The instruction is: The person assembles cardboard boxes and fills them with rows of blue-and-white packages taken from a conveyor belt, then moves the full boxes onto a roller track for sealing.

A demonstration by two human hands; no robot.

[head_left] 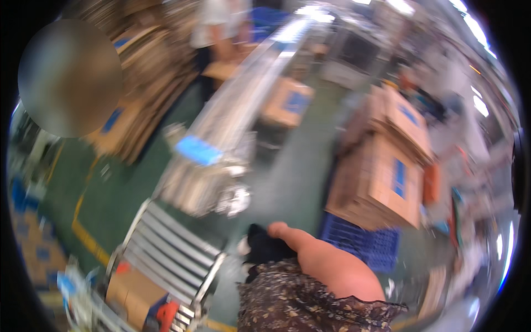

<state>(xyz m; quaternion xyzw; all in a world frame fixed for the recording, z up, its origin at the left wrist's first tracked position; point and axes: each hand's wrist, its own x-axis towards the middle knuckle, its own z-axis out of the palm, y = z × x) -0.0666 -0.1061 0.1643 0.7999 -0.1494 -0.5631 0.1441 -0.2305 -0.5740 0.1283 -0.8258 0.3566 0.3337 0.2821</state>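
A dark, near-black object is seen low in the view, a little left of centre, just beyond the patterned sleeve. Its shape is lumpy and soft-edged, like bunched cloth or a glove, though motion blur keeps its kind from being told. It is met by a hand whose rounded tip rests against its upper right edge; which hand this is cannot be made out. Whether the object is gripped or only touched is not shown. A small pale patch is glimpsed at its left edge. Relative to the roller conveyor, the object is placed just to the right, close beside the rail.
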